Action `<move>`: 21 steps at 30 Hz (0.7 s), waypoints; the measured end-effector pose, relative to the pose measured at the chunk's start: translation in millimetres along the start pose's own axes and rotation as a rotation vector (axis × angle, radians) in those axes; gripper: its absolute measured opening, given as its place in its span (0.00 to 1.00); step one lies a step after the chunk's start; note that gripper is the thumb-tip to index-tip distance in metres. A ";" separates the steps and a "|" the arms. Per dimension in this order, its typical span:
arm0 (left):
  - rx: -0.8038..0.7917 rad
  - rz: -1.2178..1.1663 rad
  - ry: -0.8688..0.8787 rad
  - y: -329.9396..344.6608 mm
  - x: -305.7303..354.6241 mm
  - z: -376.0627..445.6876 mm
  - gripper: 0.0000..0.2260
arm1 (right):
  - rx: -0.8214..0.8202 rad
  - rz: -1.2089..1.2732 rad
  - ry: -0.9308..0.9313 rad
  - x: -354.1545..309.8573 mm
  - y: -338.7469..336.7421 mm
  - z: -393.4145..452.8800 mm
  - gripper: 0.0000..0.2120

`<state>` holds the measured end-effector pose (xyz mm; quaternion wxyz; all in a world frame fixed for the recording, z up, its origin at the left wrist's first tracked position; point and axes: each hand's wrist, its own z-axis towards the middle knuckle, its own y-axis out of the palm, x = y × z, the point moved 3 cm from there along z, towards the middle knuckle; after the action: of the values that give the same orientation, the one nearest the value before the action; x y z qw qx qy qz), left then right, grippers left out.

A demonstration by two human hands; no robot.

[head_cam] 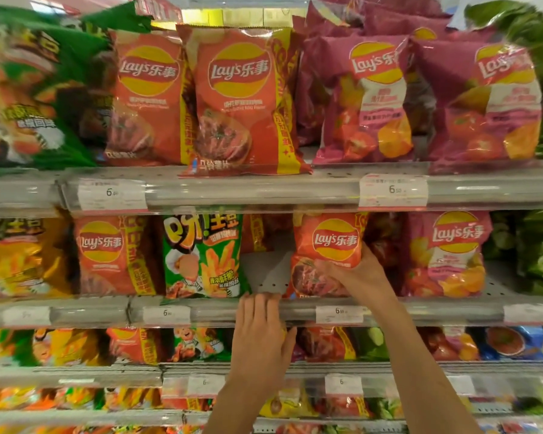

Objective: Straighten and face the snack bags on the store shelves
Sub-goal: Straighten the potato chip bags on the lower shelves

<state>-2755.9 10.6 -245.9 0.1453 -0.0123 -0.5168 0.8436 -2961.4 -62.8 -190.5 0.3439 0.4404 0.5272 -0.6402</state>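
My right hand [355,274] grips a red Lay's chip bag [329,242] on the middle shelf, fingers across its lower front, thumb on its right side. The bag stands upright with its logo facing out. My left hand [261,336] rests with straight fingers on the front rail of the middle shelf [220,311], just left of that bag. A bare gap of shelf floor [267,270] lies between the held bag and a green fries bag [201,255]. Another red Lay's bag [107,255] stands further left.
The upper shelf holds two red Lay's bags [239,98], purple tomato Lay's bags [367,98] and a green bag [29,89] at left. A purple bag [445,252] stands right of the held bag. Price tags [339,314] line the rails. Lower shelves hold several mixed bags.
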 end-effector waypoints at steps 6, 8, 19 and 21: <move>0.006 -0.008 -0.026 7.4 2.1 -1.2 0.21 | -0.037 -0.004 0.010 -0.1 1.5 2.6 0.46; 0.039 -0.010 -0.024 7.1 2.9 -1.4 0.21 | -0.022 -0.042 0.017 1.2 0.7 -0.3 0.46; 0.104 -0.157 -0.021 2.8 3.5 -4.5 0.21 | -0.035 -0.158 -0.057 1.3 -7.0 -11.5 0.47; 0.117 -0.281 0.003 -2.2 0.2 -8.5 0.20 | -0.035 -0.178 -0.070 2.5 -7.0 -12.9 0.48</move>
<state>-2754.2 19.0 -247.8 0.2631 0.0674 -0.4633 0.8435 -2966.1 -48.6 -191.0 0.3116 0.3630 0.5631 -0.6738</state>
